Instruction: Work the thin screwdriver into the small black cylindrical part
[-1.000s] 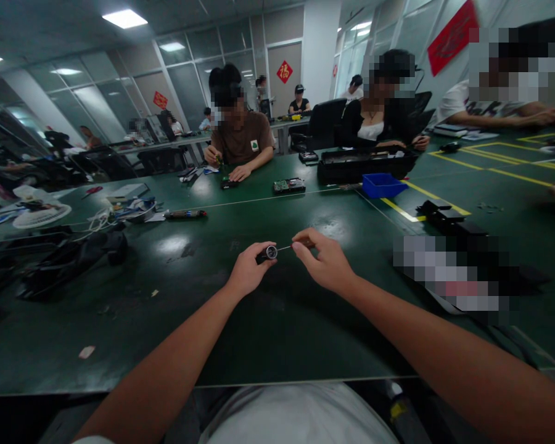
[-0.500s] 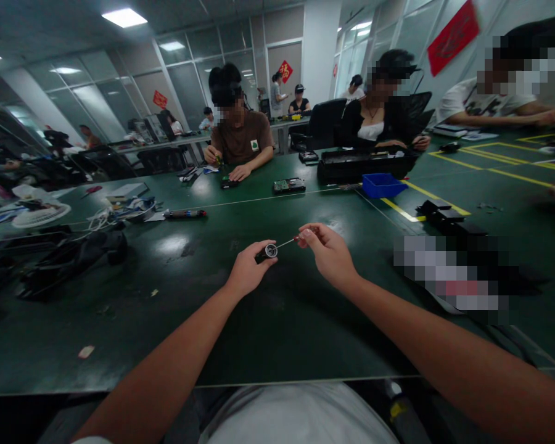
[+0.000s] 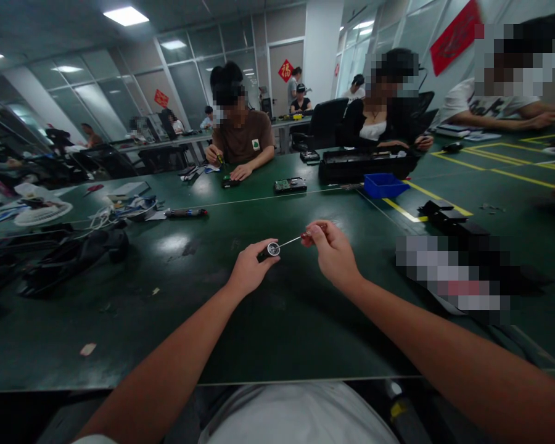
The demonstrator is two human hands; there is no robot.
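My left hand (image 3: pixel 250 266) is closed round a small black cylinder (image 3: pixel 264 252), whose round, silver-rimmed end (image 3: pixel 273 249) faces right and towards me. A screwdriver (image 3: pixel 290 242) with a thin metal shaft and a red handle is pinched between the thumb and fingers of my right hand (image 3: pixel 332 251). Its shaft points left and its tip reaches the silver-rimmed end; how deep it sits cannot be made out. Both hands are above the green tabletop (image 3: pixel 296 327), and the fingers of my right hand cover most of the handle.
A blue tray (image 3: pixel 385 185) and a long black housing (image 3: pixel 365 165) lie beyond my right hand. Black parts (image 3: pixel 451 219) are at right, a dark bag (image 3: pixel 74 259) at left. Across the table a person in a brown shirt (image 3: pixel 243 139) works beside a circuit-board device (image 3: pixel 290 185).
My right hand has shifted slightly to the right, and the fingers have moved on the red handle. The cylinder stays in my left hand, nearly in place.
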